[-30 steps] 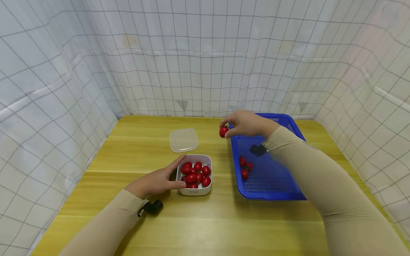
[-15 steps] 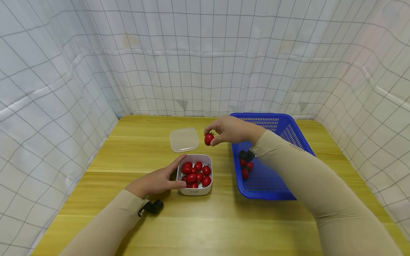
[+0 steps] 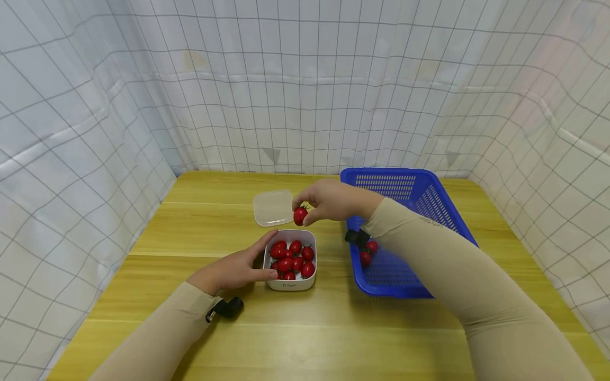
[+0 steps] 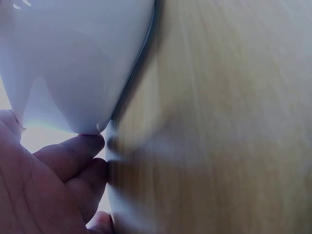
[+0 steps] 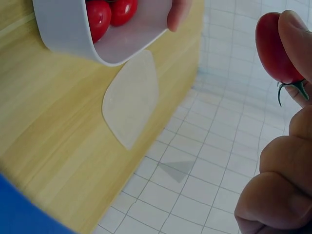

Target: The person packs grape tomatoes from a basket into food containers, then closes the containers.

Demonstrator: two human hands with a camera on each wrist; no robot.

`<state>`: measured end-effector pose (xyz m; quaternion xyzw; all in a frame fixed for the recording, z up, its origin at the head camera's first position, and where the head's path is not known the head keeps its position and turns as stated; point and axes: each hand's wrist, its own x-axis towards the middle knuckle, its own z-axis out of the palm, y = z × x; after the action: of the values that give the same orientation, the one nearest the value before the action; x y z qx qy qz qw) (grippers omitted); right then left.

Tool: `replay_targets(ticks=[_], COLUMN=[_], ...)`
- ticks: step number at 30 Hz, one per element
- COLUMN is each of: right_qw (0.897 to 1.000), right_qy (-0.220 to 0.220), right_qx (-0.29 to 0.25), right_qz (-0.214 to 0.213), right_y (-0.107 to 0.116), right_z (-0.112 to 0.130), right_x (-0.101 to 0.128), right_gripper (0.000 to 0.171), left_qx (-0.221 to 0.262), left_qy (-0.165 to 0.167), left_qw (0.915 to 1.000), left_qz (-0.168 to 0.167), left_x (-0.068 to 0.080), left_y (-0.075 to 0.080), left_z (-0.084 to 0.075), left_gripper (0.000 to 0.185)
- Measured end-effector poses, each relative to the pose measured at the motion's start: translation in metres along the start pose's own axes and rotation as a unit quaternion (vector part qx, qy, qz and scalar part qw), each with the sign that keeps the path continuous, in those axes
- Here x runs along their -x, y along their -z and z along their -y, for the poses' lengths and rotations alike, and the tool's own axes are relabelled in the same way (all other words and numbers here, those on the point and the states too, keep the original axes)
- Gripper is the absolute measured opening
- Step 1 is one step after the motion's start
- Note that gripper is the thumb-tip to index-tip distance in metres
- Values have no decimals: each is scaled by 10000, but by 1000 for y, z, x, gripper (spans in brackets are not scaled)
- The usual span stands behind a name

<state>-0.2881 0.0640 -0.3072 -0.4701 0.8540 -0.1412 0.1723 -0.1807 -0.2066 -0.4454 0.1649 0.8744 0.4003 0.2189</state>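
My right hand [image 3: 335,200] pinches a red cherry tomato [image 3: 300,216] between thumb and fingers, above and just behind the white container. In the right wrist view this cherry tomato [image 5: 274,48] shows its green stem. The white square container [image 3: 292,286] holds several red cherry tomatoes [image 3: 285,264]. My left hand [image 3: 238,271] grips the container's left side, its thumb at the near rim and its fingers at the far-left corner. In the left wrist view, curled fingers [image 4: 73,153] rest against the container's outer wall [image 4: 73,53].
A clear flat lid [image 3: 273,208] lies on the wooden table [image 3: 305,338] behind the container. To the right stands a blue perforated basket [image 3: 391,290] with a few cherry tomatoes [image 3: 365,258] along its left side, partly behind my right wrist. A white grid-patterned curtain [image 3: 305,95] surrounds the table.
My right hand has carried the cherry tomato leftward and toward me, from the basket's left edge to behind the container. The left hand stays in place on the container.
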Motion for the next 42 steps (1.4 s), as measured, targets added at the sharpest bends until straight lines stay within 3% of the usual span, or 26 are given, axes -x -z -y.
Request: replay_targets(ticks=[22, 42], right_qw=[9997, 9991], right_qy=[51, 224], right_qx=[-44, -253], right_qz=[231, 237], right_y=[-5, -8], right_z=[6, 10], right_x=[-7, -5], right_gripper=[22, 39], left_qx=[-85, -176], left_qy=[26, 2], left_qw=[10000, 9998], left_qz=[29, -14], left_x=[0, 2], left_y=[-1, -1], left_z=[-1, -3], left_gripper=[105, 102])
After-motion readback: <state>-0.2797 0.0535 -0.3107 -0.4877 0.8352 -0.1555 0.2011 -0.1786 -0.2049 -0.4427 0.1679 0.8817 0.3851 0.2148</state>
